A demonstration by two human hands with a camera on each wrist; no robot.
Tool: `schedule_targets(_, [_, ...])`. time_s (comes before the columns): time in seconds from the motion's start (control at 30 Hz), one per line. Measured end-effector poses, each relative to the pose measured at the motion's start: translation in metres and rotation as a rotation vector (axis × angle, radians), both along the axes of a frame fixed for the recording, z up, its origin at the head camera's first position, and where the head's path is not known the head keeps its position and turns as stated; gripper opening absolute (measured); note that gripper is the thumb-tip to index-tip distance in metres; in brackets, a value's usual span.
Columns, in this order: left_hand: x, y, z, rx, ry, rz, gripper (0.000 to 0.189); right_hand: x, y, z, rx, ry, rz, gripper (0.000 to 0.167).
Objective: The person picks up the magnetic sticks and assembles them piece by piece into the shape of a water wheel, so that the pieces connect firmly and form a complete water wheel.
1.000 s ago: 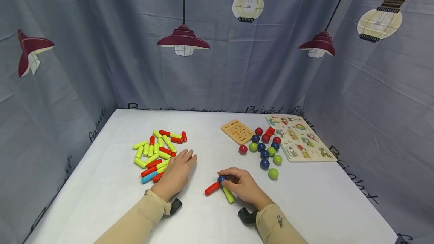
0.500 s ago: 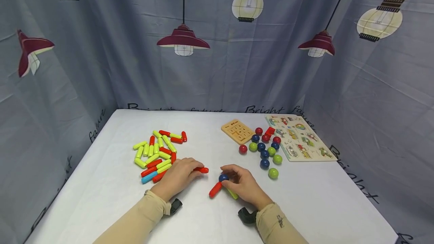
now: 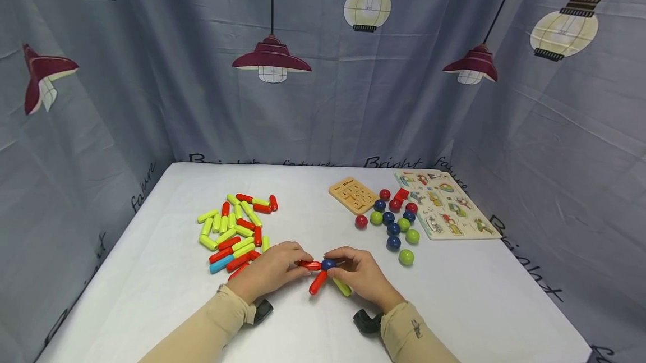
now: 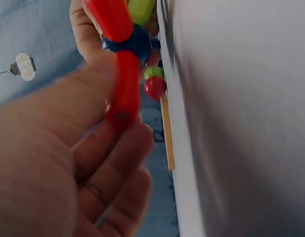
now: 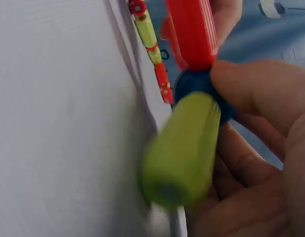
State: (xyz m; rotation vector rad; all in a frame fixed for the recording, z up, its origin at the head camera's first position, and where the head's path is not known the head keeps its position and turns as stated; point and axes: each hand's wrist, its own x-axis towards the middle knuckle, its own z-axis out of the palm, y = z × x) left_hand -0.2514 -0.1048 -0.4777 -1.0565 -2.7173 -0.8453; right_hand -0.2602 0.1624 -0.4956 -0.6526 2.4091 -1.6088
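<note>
1. The left hand [image 3: 275,267] pinches a red stick [image 3: 310,265] between its thumb and fingers. One end of that stick points at the blue ball and seems to touch it.
2. The right hand [image 3: 360,273] grips the blue ball [image 3: 328,264] with its thumb on one side and its fingers on the other.
3. So the blue ball is between the two hands, near the front of the white table [image 3: 126,295]. I cannot tell if it touches the table top.
4. A second red stick [image 3: 318,283] and a green stick [image 3: 342,286] poke out of the ball toward the person. They spread apart like two legs.
5. The step in hand looks like putting one more stick on the ball. I cannot tell if it is all the way in.
6. My guess is that the next move calls for a straight push with the left hand, while the right hand holds the ball so it does not turn.
7. A pile of sticks [image 3: 226,236], with one blue stick [image 3: 221,263], lies near the left hand. The loose balls [image 3: 388,218] lie past the right hand, beside a little wooden board [image 3: 353,195] and a picture board [image 3: 449,206].
</note>
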Motion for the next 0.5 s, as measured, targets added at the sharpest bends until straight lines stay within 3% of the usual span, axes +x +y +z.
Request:
schedule_targets(0.07, [0.001, -0.001, 0.002, -0.037, 0.04, 0.045, 0.026, 0.0, 0.001, -0.001, 0.011, 0.0, 0.006, 0.033])
schedule_targets(0.2, [0.003, -0.006, 0.01, -0.216, 0.21, 0.29, 0.018, -0.002, 0.003, -0.002, 0.068, -0.006, -0.008, 0.032])
schedule_targets(0.27, [0.006, -0.011, 0.012, -0.302, 0.224, 0.388, 0.015, -0.003, 0.004, -0.003, 0.091, -0.007, -0.005, 0.032])
schedule_targets(0.33, [0.009, -0.014, 0.013, -0.316, 0.154, 0.415, 0.019, -0.004, 0.004, -0.003, 0.104, -0.006, 0.009, 0.032])
schedule_targets(0.43, [0.012, -0.017, 0.013, -0.294, 0.056, 0.391, 0.021, -0.004, 0.003, -0.003, 0.111, 0.001, 0.022, 0.032])
schedule_targets(0.5, [0.012, -0.018, 0.012, -0.273, 0.032, 0.379, 0.023, -0.004, 0.002, -0.004, 0.116, 0.005, 0.018, 0.032])
